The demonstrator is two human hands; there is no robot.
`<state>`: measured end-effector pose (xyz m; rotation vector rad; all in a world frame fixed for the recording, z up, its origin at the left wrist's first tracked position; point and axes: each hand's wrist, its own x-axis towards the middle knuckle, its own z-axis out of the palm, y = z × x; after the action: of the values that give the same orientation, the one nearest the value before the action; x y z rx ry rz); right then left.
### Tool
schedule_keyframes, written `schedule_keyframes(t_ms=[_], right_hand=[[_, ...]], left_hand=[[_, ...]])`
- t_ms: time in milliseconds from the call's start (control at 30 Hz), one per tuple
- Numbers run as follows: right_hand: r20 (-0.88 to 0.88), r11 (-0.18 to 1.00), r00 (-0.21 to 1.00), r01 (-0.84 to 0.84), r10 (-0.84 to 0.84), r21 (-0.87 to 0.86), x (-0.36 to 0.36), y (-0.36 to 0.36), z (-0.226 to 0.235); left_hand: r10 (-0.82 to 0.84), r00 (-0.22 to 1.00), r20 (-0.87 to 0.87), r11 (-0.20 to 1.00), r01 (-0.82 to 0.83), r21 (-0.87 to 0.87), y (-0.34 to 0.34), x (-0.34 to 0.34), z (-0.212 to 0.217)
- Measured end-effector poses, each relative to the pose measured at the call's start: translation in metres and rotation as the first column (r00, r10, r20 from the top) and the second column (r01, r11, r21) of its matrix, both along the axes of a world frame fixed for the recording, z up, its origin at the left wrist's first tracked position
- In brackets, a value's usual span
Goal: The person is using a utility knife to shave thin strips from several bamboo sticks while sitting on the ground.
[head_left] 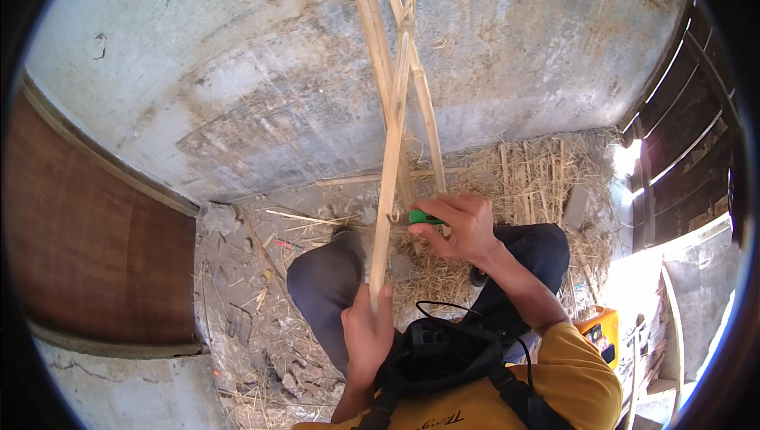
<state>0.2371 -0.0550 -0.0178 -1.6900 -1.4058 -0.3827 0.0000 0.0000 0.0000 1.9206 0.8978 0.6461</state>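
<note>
pale strip point(388, 180), gripped low, left hand point(369, 333)

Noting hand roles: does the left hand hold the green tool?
No: the right hand holds the green tool, the left hand a pale strip.

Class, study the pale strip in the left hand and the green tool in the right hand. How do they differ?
Colour: the pale strip is light tan, while the green tool shows a bright green part.
Size: the strip is long, rising well beyond the left hand; the tool is short, partly hidden by the right hand.
Shared: both the strip and the tool are held in a bare hand.
</note>
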Motion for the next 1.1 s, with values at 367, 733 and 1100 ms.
schedule_keyframes(t_ms=[367, 733, 1100], right_hand=[[-0.048, 0.997, 0.999, -0.006, 0.002, -0.074, 0.009, -0.002, 0.004], [-0.153, 0.996, 0.984, 0.092, -0.091, 0.0, 0.027, 0.005, -0.005], [-0.179, 0.975, 0.96, 0.221, -0.213, 0.027, 0.049, 0.014, -0.005]], left_hand=[[-0.015, 1.0, -0.003, 1.0, 0.015, 0.005, -0.008, -0.012, -0.005], [-0.02, 0.997, -0.073, 0.997, 0.015, -0.078, -0.019, -0.035, -0.006], [-0.072, 0.99, -0.121, 0.992, 0.059, -0.112, -0.022, -0.063, -0.019]])
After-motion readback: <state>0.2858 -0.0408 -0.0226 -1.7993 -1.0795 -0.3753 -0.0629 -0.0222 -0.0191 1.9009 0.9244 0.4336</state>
